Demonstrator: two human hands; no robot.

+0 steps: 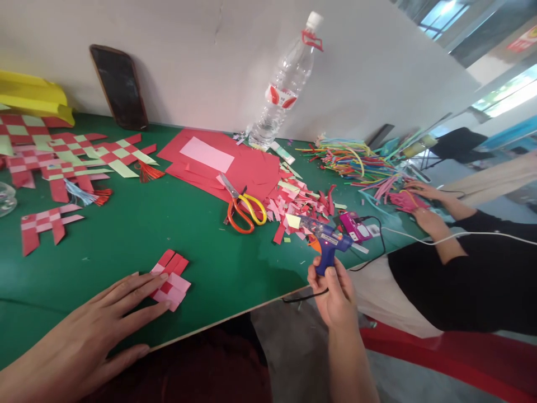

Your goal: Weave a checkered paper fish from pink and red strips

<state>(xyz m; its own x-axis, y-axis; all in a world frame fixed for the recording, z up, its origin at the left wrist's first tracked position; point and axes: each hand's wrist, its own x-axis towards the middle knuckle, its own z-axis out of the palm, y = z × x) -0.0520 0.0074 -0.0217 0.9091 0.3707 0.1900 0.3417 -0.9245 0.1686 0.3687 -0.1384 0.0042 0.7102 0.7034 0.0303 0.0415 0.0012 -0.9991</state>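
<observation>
My left hand lies flat with fingers stretched out, its fingertips pressing on a woven red and pink paper piece on the green table. In my right hand is a blue hot glue gun, gripped by its handle beyond the table's front edge. The gun's nozzle points left, over a pile of red and pink paper scraps. Scissors with orange and yellow handles rest partly on red paper sheets.
Several woven paper fish lie at the left. A phone and a plastic bottle stand by the wall. Colourful strips lie at the right, near a co-worker's hands. A cable runs beside the purple box.
</observation>
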